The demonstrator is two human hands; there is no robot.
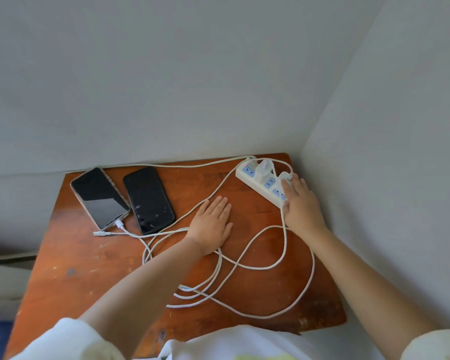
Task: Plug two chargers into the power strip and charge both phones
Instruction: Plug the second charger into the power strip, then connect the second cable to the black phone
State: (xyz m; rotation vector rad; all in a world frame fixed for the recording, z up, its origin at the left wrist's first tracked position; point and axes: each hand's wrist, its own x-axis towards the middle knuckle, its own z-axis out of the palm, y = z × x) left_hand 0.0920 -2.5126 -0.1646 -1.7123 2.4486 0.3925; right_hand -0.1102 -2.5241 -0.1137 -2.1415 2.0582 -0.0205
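Right hand (300,203) grips the second charger (285,177) on the power strip (260,181); left hand (213,224) lies flat and open on the counter (89,255). Press straight down while steadying the strip. Left of the strip, one phone (99,197) is cabled, the other phone (148,199) not.

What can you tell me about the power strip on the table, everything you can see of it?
The power strip is a long white bar, plastic by its look, with blue socket faces. It lies flat and angled across the table's far right corner, near both walls. A small red light glows at its far end. One white charger stands plugged in there; a second charger sits further along, under the right hand's fingers. That hand covers the strip's near end. White cables run from it.
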